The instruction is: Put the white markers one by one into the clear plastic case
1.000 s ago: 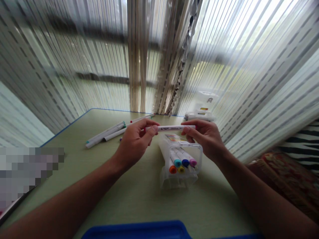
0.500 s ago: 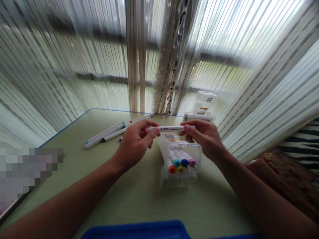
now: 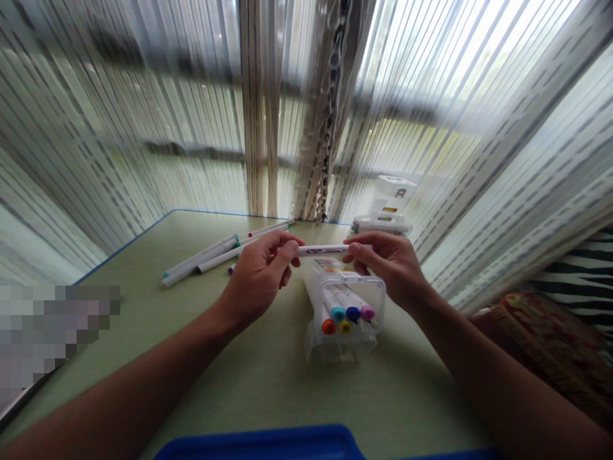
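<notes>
A white marker [image 3: 322, 250] lies level between my two hands, above the back of a clear plastic case. My left hand [image 3: 262, 271] pinches its left end, where a bit of red shows. Its right end is gripped between the thumb and fingers of my right hand [image 3: 387, 260]. Below them, the clear case [image 3: 310, 306] faces me with its end open. Inside lie several white markers with coloured caps, among them an orange cap [image 3: 328, 327], a dark blue cap [image 3: 353, 314] and a pink cap [image 3: 368, 312].
Several loose white markers [image 3: 201, 257] lie on the pale green table [image 3: 268, 396] left of the case. Another clear case [image 3: 383, 223] stands at the back right by the curtain [image 3: 201, 179]. A blue plastic object [image 3: 258, 444] sits at the near edge.
The marker has turned slightly about its length, so its printing looks different. My left thumb has shifted a little along it. Otherwise the hands and case stay nearly in place.
</notes>
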`<state>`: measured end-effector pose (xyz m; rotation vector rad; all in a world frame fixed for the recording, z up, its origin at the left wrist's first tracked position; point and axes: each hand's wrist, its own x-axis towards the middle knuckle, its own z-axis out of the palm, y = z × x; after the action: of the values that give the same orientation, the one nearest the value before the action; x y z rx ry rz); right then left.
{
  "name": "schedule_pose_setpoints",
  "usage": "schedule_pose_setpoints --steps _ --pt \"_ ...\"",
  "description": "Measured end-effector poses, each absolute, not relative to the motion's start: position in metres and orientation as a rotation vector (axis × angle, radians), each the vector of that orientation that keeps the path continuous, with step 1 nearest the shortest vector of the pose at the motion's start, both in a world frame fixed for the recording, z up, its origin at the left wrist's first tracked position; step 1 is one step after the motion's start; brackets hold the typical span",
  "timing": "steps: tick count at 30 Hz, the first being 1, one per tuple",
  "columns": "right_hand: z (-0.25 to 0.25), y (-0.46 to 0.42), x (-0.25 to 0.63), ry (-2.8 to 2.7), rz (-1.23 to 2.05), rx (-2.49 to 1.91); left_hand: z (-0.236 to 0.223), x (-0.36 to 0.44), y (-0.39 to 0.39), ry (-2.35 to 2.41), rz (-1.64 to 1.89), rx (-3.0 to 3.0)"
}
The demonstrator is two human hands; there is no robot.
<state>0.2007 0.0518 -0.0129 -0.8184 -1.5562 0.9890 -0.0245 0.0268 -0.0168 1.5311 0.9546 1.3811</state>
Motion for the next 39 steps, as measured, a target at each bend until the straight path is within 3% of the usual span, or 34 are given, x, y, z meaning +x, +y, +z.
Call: schedule_pose_setpoints --steps 16,39 --pt "-0.0137 0.0551 0.2032 -1.475 1.137 -0.783 -0.0175 -0.0241 0.0264 0.941 1.375 1.509" --pt "-0.0130 0.0535 0.2031 -1.487 1.079 -0.827 -0.0161 -0.0232 0.0252 0.974 1.386 1.534"
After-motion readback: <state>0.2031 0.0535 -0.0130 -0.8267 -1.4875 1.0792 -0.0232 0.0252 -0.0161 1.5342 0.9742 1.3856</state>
